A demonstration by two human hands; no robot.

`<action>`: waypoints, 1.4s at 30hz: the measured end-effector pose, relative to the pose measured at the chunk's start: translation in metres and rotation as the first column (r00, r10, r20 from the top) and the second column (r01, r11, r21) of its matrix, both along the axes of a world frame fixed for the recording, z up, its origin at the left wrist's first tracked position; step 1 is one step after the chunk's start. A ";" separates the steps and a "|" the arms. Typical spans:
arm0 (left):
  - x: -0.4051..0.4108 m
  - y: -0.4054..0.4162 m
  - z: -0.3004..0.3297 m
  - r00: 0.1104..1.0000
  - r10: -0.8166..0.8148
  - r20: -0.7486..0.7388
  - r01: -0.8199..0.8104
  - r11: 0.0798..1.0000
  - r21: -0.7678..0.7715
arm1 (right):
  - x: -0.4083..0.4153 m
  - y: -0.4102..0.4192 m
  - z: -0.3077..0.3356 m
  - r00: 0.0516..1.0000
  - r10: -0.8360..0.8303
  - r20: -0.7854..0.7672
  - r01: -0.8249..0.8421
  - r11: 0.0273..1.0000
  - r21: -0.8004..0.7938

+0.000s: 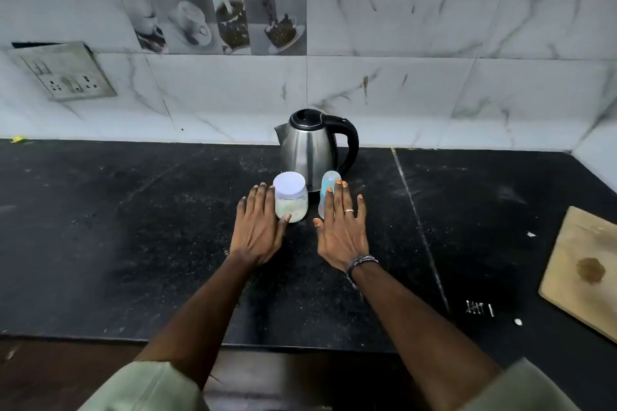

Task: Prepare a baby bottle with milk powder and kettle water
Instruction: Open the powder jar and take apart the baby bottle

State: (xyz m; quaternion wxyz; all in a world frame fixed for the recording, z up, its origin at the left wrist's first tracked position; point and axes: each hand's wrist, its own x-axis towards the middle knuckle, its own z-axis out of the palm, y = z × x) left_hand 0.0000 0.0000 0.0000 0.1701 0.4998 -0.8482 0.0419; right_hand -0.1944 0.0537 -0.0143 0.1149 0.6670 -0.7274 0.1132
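A socket plate [63,72] is mounted on the tiled wall [434,27] at far left, above the black counter [117,227]. A panel of coffee-cup picture tiles [220,10] sits higher on the wall, left of centre.

The left hand [258,227] lies palm down over the counter, back of the hand up. Its fingers [263,197] are straight and slightly spread, holding nothing. The thumb tip is at the lower left side of the jar [290,198]; whether it touches cannot be determined.

The jar stands upright on the counter, just right of the left hand. It is clear with a pale lid and holds whitish powder in its lower part.

The kettle [309,145] stands upright behind the jar, close to the wall. Body is steel; lid and handle are black. The spout faces left, the handle right.

The bottle [329,183] stands just right of the jar, in front of the kettle. It is translucent with a blue tint. The right hand partly covers its lower right side.

The right hand [342,227] is also palm down, fingers [340,200] straight and slightly spread, gripping nothing. The index and middle fingers overlap the bottle in this view; contact cannot be confirmed. A ring is on one finger and a bracelet [362,262] is on the wrist.

White chalk tally marks [479,307] are on the counter, right of the right forearm. A wooden board [584,270] with a brown stain lies at the far right edge.
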 end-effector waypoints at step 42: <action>-0.017 0.005 -0.037 0.632 0.272 -0.726 0.204 0.845 0.494 | 0.010 -0.006 0.010 0.766 0.133 0.629 0.140 0.921 -0.364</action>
